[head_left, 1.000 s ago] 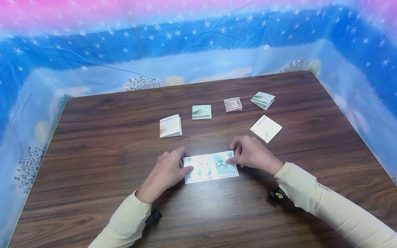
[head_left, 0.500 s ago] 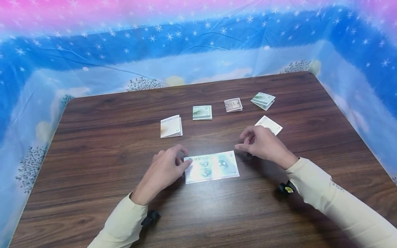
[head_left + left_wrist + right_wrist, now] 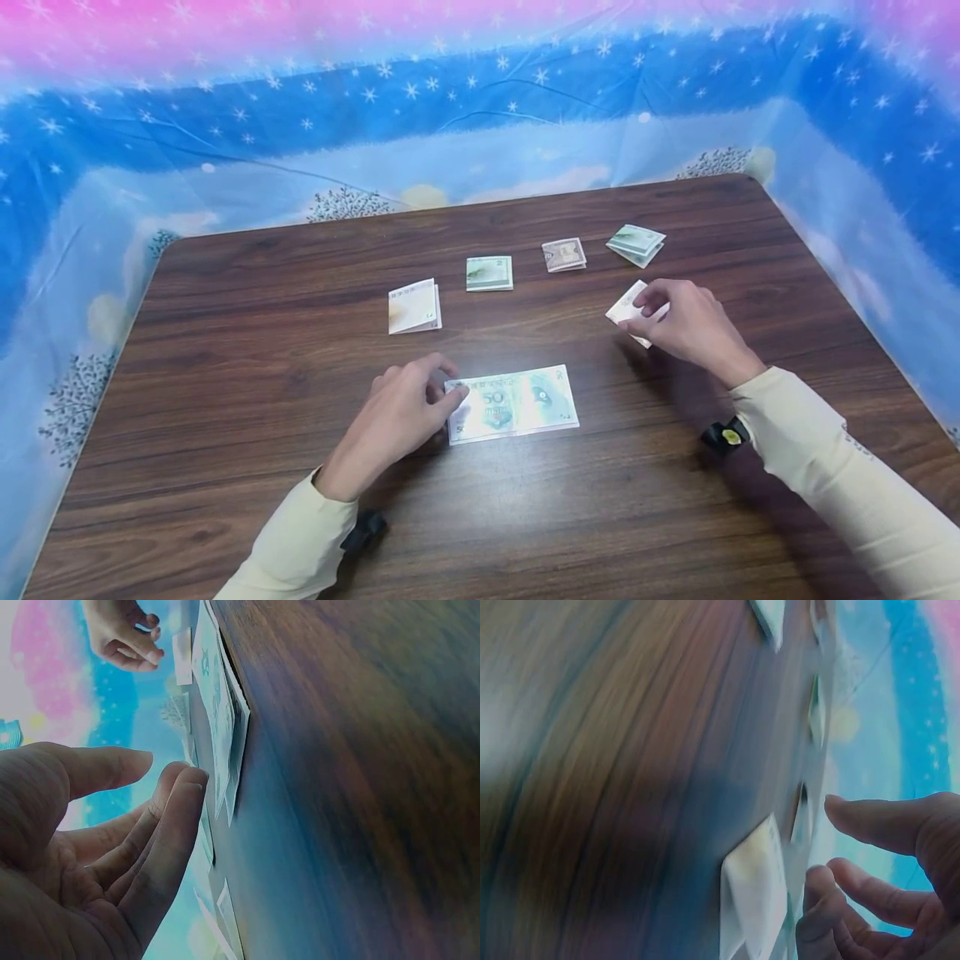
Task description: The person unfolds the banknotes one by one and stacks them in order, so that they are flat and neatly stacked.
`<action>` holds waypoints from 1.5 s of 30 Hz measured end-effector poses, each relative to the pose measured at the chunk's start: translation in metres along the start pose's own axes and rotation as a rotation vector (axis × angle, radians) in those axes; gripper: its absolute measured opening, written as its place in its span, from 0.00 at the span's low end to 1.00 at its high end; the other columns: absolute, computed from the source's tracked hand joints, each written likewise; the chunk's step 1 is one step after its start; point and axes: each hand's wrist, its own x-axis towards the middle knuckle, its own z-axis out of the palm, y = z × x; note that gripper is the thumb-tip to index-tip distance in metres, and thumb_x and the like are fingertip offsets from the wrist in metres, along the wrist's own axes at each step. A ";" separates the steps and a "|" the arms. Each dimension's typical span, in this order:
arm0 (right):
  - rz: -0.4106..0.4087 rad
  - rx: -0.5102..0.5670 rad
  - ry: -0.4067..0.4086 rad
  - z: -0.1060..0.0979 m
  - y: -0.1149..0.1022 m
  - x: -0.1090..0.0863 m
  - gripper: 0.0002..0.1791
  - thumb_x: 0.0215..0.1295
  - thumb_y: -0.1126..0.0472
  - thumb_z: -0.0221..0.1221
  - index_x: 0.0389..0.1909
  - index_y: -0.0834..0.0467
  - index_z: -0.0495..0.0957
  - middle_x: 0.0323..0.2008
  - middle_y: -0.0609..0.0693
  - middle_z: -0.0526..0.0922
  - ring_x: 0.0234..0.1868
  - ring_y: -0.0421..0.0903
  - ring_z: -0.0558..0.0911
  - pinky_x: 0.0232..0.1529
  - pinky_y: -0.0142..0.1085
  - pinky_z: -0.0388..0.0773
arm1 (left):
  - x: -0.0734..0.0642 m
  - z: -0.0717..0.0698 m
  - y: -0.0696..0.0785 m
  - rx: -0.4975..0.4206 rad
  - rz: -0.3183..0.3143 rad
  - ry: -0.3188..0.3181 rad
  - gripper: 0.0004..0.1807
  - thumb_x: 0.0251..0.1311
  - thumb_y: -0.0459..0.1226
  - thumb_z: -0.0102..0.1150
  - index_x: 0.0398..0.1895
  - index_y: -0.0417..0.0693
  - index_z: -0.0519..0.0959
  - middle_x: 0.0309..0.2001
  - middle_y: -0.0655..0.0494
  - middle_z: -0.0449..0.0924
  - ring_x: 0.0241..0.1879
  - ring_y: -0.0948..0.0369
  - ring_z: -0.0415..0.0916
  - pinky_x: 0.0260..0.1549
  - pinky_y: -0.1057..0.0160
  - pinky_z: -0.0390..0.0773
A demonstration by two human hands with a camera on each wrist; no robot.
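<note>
A flat pale-green banknote (image 3: pixel 517 408) marked 50 lies before the person; the left wrist view shows its near end in two layers, slightly parted. At its left edge hovers the left hand (image 3: pixel 392 421), thumb and fingers apart with nothing between them in the left wrist view. Over to the right, the right hand (image 3: pixel 701 327) hangs above a folded pale banknote (image 3: pixel 627 307), covering part of it. The right wrist view shows this folded note (image 3: pixel 757 889) standing partly open on the table, below loosely bent fingers that hold nothing.
Farther back on the brown wooden table (image 3: pixel 262 350) lie another folded pale banknote (image 3: pixel 412 307), a folded green banknote (image 3: pixel 489 273), a small brownish folded note (image 3: pixel 564 255) and a second green folded note (image 3: pixel 634 242). A snowflake-patterned cloth (image 3: pixel 465 92) surrounds the table.
The right hand has let go of the 50 note's right end and moved right to the folded pale note. The left hand has loosened from the left end and stays beside it.
</note>
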 end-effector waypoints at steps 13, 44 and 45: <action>0.075 -0.038 0.023 -0.008 0.036 0.008 0.30 0.57 0.48 0.72 0.49 0.68 0.78 0.47 0.67 0.82 0.50 0.63 0.79 0.50 0.59 0.72 | -0.001 0.000 -0.001 -0.007 0.026 0.011 0.13 0.66 0.42 0.66 0.48 0.45 0.83 0.24 0.62 0.82 0.20 0.65 0.75 0.24 0.62 0.74; 0.113 -0.036 -0.080 0.006 0.042 0.018 0.34 0.52 0.44 0.75 0.47 0.69 0.79 0.42 0.64 0.82 0.42 0.58 0.78 0.43 0.52 0.72 | -0.001 -0.002 -0.001 -0.003 0.029 0.012 0.12 0.66 0.42 0.66 0.48 0.46 0.83 0.26 0.60 0.83 0.19 0.65 0.74 0.24 0.62 0.73; 0.111 -0.036 -0.080 0.006 0.041 0.018 0.34 0.52 0.44 0.75 0.46 0.68 0.79 0.42 0.63 0.82 0.42 0.58 0.78 0.43 0.51 0.72 | -0.001 -0.003 -0.001 -0.004 0.029 0.012 0.12 0.66 0.42 0.66 0.48 0.46 0.83 0.26 0.60 0.83 0.19 0.65 0.74 0.24 0.62 0.73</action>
